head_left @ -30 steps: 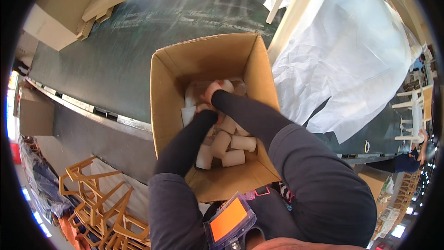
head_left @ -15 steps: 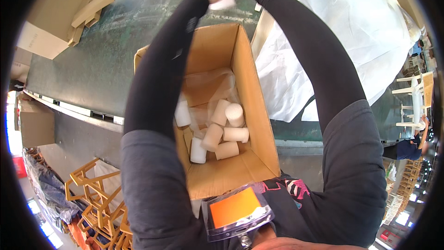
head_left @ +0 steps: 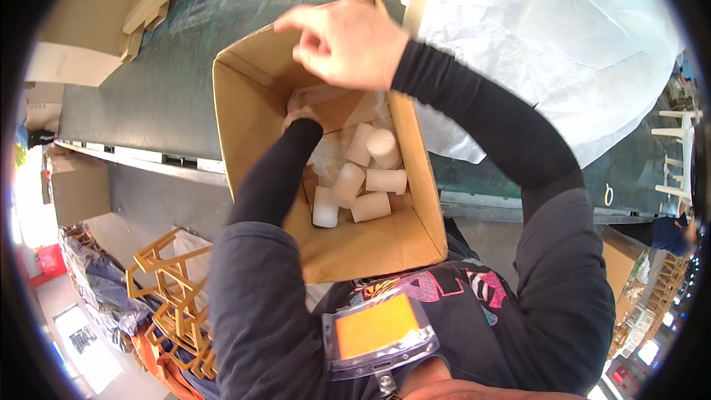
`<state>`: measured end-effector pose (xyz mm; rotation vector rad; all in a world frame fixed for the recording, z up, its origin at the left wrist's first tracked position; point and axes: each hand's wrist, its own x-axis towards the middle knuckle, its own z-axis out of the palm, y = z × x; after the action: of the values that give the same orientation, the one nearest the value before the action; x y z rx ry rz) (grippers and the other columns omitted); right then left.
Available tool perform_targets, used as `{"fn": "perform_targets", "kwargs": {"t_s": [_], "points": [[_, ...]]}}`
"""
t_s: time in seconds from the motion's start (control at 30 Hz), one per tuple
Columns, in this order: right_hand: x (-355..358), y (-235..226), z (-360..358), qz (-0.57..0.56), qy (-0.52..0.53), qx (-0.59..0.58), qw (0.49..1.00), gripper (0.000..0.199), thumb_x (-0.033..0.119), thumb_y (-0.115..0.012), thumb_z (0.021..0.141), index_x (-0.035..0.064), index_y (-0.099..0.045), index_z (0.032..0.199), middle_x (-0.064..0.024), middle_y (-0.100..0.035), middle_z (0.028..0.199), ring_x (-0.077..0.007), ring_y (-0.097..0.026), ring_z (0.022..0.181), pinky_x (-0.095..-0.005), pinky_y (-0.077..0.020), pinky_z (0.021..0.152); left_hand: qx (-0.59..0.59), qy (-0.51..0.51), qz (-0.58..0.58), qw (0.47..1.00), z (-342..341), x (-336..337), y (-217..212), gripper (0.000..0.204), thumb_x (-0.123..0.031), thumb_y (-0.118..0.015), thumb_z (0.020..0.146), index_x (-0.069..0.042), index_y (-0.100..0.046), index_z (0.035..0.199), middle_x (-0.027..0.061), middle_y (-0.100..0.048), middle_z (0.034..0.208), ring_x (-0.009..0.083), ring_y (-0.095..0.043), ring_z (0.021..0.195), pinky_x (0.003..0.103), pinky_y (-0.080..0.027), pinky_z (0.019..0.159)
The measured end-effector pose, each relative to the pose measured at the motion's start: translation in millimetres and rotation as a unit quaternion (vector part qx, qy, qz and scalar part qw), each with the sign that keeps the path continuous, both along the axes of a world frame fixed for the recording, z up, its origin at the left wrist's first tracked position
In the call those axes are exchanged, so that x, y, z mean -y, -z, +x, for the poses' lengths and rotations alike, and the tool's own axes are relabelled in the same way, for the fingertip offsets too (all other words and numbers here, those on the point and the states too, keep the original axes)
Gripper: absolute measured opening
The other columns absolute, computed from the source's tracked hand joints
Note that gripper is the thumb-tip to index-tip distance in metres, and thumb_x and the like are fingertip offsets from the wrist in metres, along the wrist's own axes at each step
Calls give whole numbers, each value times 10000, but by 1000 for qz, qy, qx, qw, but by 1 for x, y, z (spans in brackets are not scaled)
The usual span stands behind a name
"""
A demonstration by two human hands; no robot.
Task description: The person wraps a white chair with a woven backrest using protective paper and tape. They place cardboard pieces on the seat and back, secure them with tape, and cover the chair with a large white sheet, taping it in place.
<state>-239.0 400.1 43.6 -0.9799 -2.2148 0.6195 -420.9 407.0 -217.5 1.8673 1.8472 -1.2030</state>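
inside the open cardboard box (head_left: 259,133) at the near edge of the dark green counter (head_left: 170,81), our left hand (head_left: 300,115) reaches down toward a crumpled clear plastic liner (head_left: 326,155); only its knuckles show past the black sleeve, so we cannot tell whether its fingers are spread or closed. the white plastic cylinders (head_left: 366,178) lie loose in a heap on the box floor, just right of that forearm, some touching each other, one standing on end near the left wall. between the heap and the near wall of the box there is a bare strip of cardboard floor.

above the far right corner of the box our right hand (head_left: 348,41) hovers, fingers curled loosely with thumb and forefinger apart; we see nothing between them. it sits over the box's right wall, whose rim runs straight under the wrist.

to the right of the box a white sheet (head_left: 548,44) covers the counter and comes up to the box's right wall. to the left the counter surface is open as far as some cardboard scraps (head_left: 152,4) at the far left. below the counter edge, to our left, stand tan plastic frames (head_left: 174,304) on the floor. an orange badge holder (head_left: 374,330) hangs at our chest.
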Motion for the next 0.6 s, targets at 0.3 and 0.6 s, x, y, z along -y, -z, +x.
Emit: {"fn": "perform_targets", "kwargs": {"t_s": [0.3,0.6], "points": [[31,176,-93,-288,-145,837,443,431,275,-614,885,140,-559,1290,-38,-630,1241,-229,-609,1109,-457,-514,923,124,-50,71,988,-19,-26,-2,604,-222,-666,844,-61,-398,1360,202,-598,1239,343,-609,1126,544,-544,832],[60,285,-65,-218,-101,906,348,314,305,-539,936,123,-615,1180,-37,-619,1214,-235,-599,1091,-447,-556,817,164,-275,78,944,-27,31,21,634,-224,-685,798,-81,-425,1359,153,-524,1361,316,-552,1216,451,-484,983]]}}
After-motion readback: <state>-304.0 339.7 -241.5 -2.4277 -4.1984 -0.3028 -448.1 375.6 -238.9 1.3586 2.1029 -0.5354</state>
